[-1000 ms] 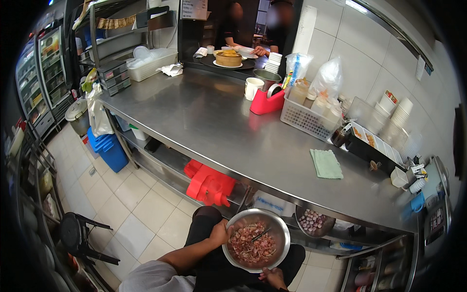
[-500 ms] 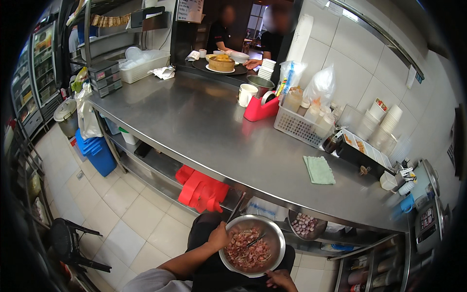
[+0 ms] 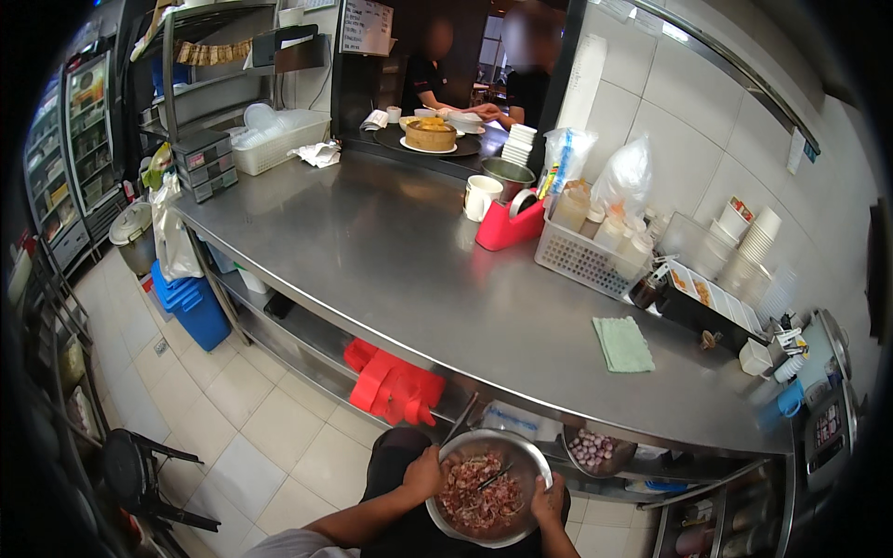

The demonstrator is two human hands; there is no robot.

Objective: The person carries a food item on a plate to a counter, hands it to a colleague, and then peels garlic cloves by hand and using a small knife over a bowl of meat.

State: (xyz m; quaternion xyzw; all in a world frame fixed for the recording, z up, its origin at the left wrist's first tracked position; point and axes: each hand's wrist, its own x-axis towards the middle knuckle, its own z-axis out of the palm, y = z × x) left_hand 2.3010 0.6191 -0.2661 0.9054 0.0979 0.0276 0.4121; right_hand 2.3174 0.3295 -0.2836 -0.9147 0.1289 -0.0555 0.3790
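Left hand [image 3: 425, 474]: fingers under the metal bowl [image 3: 528, 458] hidden by its wall. Right hand [image 3: 549, 504]: thumb at the rim, fingertips out of sight; forearm cut by lower edge. Grey sleeve [image 3: 296, 544] also cut there. Bowl's underside hidden. Utensil [image 3: 496, 476] sunk in pinkish chopped food [image 3: 470, 507]; buried end cannot be identified. Small round onions [image 3: 590, 448] below: their bowl [image 3: 621, 458] partly covered by the tabletop [image 3: 372, 251] edge. Bottles [image 3: 610, 231]: lower parts masked by basket [image 3: 579, 255] wall. Two people [image 3: 424, 88] beyond the hatch: heads blurred. Whiteboard [image 3: 366, 26] writing too small. Fridge [image 3: 86, 139] contents too small to sort out.
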